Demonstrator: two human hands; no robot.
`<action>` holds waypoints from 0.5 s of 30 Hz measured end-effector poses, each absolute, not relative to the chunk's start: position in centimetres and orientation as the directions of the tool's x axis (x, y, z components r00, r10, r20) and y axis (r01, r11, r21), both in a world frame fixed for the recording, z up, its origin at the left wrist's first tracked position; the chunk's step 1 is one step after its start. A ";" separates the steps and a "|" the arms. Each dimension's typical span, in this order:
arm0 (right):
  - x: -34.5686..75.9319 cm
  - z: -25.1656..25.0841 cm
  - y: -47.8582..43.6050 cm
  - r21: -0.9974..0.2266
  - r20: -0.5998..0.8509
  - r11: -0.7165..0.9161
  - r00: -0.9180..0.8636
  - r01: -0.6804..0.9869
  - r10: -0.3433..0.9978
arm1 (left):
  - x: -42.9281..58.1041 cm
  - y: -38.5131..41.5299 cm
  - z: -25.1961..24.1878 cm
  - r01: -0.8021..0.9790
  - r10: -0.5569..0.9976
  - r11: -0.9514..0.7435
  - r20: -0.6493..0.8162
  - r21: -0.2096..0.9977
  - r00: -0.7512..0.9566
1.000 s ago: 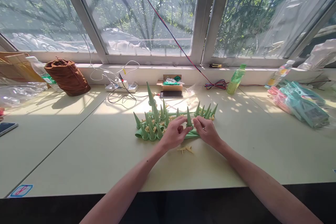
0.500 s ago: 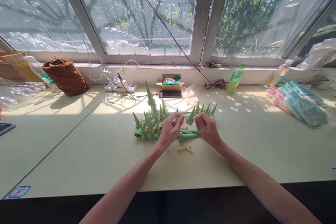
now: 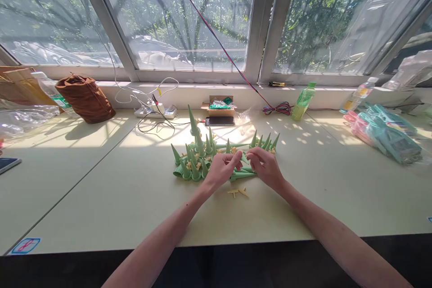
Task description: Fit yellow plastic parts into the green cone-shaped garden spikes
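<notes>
My left hand is closed in a pinch at a small green cone, which sits tilted in the gap between my two hands. The fingers hide part of the cone. My right hand faces it from the other side, thumb and fingertips pressed together close to the cone. Whatever those fingertips hold is too small to make out. Around and behind both hands stand several green cones, with pale yellow bits among them. Long green pieces lie below the hands. Two pale yellow pieces rest on the table nearer me.
At the back are a small open carton, a phone, a power strip with cables, and a green bottle. A brown bag stands left. Bagged pink and teal items lie right.
The green cone between my hands has gone from upright to tilted and lower. My left hand has shifted slightly right and down toward it, and my right fingertips have moved a little left.
</notes>
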State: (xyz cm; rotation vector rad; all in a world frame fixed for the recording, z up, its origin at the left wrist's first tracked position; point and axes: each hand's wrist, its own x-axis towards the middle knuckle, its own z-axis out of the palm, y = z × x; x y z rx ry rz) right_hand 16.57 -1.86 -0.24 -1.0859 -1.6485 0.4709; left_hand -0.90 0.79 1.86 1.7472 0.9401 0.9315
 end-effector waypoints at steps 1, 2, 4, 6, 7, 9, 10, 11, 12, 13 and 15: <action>16.6 -0.3 -1.8 -0.756 0.545 0.506 -0.028 0.415 0.838 | -0.9 0.8 1.9 0.197 0.886 -0.292 0.187 0.936 0.424; 16.6 -0.3 -1.8 -0.760 0.541 0.503 -0.027 0.412 0.840 | -1.0 0.8 1.9 0.197 0.886 -0.291 0.186 0.936 0.425; 16.5 -0.4 -1.8 -0.769 0.534 0.496 -0.022 0.404 0.845 | -1.0 0.8 2.0 0.196 0.886 -0.285 0.180 0.938 0.428; 16.5 -0.4 -1.8 -0.776 0.528 0.490 -0.014 0.397 0.849 | -1.0 0.7 2.1 0.197 0.888 -0.277 0.172 0.941 0.428; 16.5 -0.5 -1.7 -0.779 0.526 0.487 -0.011 0.394 0.850 | -1.0 0.6 2.2 0.198 0.889 -0.272 0.167 0.942 0.427; 16.5 -0.5 -1.7 -0.780 0.526 0.485 -0.005 0.396 0.850 | -1.0 0.6 2.3 0.200 0.893 -0.260 0.156 0.945 0.422; 16.5 -0.6 -1.8 -0.778 0.527 0.485 -0.004 0.399 0.850 | -1.0 0.6 2.3 0.200 0.895 -0.254 0.152 0.946 0.420; 16.5 -0.6 -1.8 -0.776 0.527 0.484 -0.005 0.404 0.850 | -1.1 0.7 2.3 0.200 0.896 -0.249 0.147 0.948 0.420; 16.5 -0.6 -1.8 -0.774 0.528 0.483 -0.005 0.410 0.849 | -1.1 0.7 2.3 0.199 0.895 -0.244 0.142 0.949 0.422; 16.5 -0.6 -1.8 -0.771 0.529 0.482 -0.004 0.417 0.849 | -1.1 0.8 2.2 0.197 0.894 -0.240 0.137 0.951 0.426; 16.6 -0.6 -1.8 -0.767 0.527 0.477 -0.003 0.430 0.850 | -1.2 0.8 2.1 0.194 0.893 -0.231 0.129 0.953 0.432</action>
